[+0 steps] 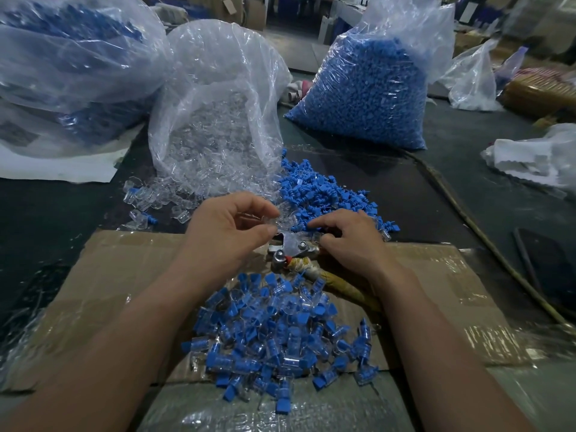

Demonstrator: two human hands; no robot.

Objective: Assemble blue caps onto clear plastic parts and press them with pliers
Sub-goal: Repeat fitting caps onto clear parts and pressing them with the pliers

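My left hand (pixel 224 232) pinches a clear plastic part (pixel 282 218) between thumb and fingers, just above the metal head of the pliers (pixel 293 252). My right hand (pixel 346 241) lies at the pliers' right side, its fingertips curled on another clear part (pixel 314 237) at the edge of a loose heap of blue caps (pixel 324 194). The pliers lie on a cardboard sheet (pixel 103 294), their wrapped handle running under my right wrist. A pile of assembled blue-and-clear pieces (pixel 274 332) sits on the cardboard between my forearms.
A clear bag of clear parts (pixel 215 120) spills open behind my left hand. A full bag of blue caps (pixel 367 88) stands at the back right, another bag (pixel 62 67) at the far left. A long stick (pixel 486 241) crosses the dark table on the right.
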